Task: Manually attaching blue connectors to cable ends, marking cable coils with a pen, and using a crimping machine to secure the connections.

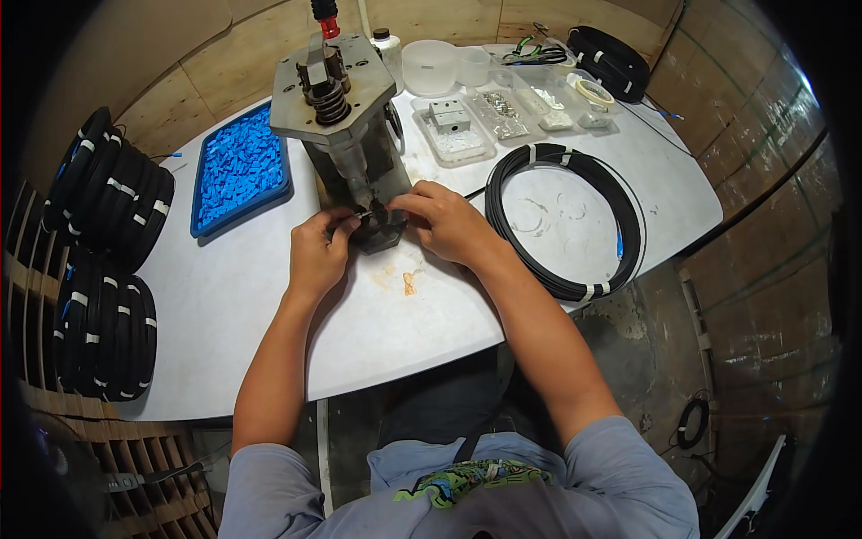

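Note:
My left hand (319,251) pinches something small and light at the lower tool of a grey metal press (332,112); its fingertips hide most of it. On the other side of the tool, my right hand (446,222) is closed with thumb and fingers together. A black cable (476,193) runs from behind that hand to a coil (609,274) on the table to the right, and the hand appears to grip its end. White ties bind the coil, and a blue connector (620,243) shows inside its ring. Both hands are close to the press base (382,241).
A blue tray (196,211) of small blue parts stands left of the press. Coiled black cables (108,193) stack along the left edge. Clear boxes of small parts (462,160), white tubs (429,67), pliers (530,56) and another coil (609,63) line the back right.

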Demonstrator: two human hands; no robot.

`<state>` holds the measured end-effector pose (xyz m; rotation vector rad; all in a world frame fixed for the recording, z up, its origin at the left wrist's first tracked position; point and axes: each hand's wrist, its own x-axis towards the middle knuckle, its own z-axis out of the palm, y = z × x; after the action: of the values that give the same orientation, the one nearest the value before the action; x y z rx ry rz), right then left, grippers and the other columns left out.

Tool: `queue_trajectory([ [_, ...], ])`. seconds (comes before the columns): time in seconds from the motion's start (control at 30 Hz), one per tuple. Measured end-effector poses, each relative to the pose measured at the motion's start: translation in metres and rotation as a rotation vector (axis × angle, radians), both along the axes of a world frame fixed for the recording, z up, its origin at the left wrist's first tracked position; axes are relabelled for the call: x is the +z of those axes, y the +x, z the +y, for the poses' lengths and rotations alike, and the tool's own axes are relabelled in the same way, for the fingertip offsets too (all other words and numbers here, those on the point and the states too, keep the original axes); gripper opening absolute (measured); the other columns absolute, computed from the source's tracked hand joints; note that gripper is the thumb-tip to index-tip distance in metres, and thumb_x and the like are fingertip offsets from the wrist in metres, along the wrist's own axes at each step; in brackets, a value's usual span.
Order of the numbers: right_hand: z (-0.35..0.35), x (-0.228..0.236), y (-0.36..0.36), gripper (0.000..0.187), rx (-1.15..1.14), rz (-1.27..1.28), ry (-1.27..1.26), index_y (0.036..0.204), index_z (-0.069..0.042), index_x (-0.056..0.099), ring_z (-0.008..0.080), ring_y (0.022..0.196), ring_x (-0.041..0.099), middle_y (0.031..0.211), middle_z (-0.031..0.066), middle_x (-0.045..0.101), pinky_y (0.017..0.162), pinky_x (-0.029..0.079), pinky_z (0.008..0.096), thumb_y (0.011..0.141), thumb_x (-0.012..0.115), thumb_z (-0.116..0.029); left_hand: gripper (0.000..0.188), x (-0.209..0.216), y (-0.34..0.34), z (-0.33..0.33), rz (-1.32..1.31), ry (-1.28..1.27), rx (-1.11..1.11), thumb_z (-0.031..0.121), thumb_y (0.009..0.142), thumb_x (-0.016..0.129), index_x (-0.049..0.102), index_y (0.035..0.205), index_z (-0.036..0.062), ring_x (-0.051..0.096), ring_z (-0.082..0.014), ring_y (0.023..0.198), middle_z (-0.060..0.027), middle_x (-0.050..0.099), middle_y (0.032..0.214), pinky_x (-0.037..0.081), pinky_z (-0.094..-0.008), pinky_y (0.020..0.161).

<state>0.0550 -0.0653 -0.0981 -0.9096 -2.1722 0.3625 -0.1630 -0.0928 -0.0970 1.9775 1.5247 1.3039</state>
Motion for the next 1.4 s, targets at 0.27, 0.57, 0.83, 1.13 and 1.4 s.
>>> queue_trajectory([
  [0.27,-0.0033,0.0016,-0.0012,0.037,-0.015,0.017,-0.037,0.104,-0.013,0.064,0.0268,0.080,0.062,0.089,0.0083,0.058,0.071,0.052,0.0349,0.070,0.066,0.001,0.016,0.0026,-0.0011,-0.0017,0.030,-0.022,-0.007,0.007,0.081,0.061,0.068,0.092,-0.0032,0.067,-0.0258,0.070,-0.0178,0.068,0.080,0.051,-0.0323,0.066],
  [0.57,-0.0036,0.0019,-0.0010,0.037,-0.027,0.015,-0.053,0.105,-0.012,0.064,0.0267,0.079,0.063,0.089,0.0090,0.058,0.070,0.052,0.0346,0.071,0.066,0.004,0.016,-0.0024,-0.0044,0.0016,0.020,-0.042,-0.049,0.004,0.084,0.057,0.066,0.094,-0.0034,0.067,-0.0204,0.074,-0.0145,0.069,0.080,0.050,-0.0292,0.069],
  [0.83,-0.0054,0.0035,-0.0016,0.036,-0.029,0.029,-0.055,0.105,-0.012,0.064,0.0271,0.079,0.063,0.088,0.0094,0.058,0.070,0.052,0.0352,0.072,0.066,0.003,0.016,-0.0025,-0.0048,0.0013,0.050,-0.035,-0.035,0.004,0.084,0.057,0.066,0.095,-0.0033,0.067,-0.0209,0.075,-0.0146,0.069,0.081,0.051,-0.0290,0.070],
  [1.13,-0.0049,0.0024,-0.0009,0.035,-0.034,0.010,-0.056,0.105,-0.012,0.064,0.0271,0.080,0.064,0.089,0.0090,0.059,0.070,0.052,0.0355,0.073,0.068,0.000,0.017,-0.0016,-0.0043,0.0010,0.046,-0.045,-0.032,0.006,0.083,0.058,0.067,0.095,-0.0033,0.067,-0.0204,0.074,-0.0147,0.069,0.081,0.050,-0.0294,0.070],
  [1.4,-0.0001,0.0008,-0.0024,0.031,-0.045,0.019,-0.009,0.103,-0.011,0.065,0.0286,0.080,0.062,0.091,0.0095,0.060,0.072,0.051,0.0359,0.073,0.066,-0.002,0.018,0.0000,-0.0057,0.0001,0.009,-0.098,-0.034,0.009,0.083,0.061,0.067,0.095,-0.0032,0.066,-0.0213,0.076,-0.0157,0.069,0.084,0.050,-0.0304,0.071],
])
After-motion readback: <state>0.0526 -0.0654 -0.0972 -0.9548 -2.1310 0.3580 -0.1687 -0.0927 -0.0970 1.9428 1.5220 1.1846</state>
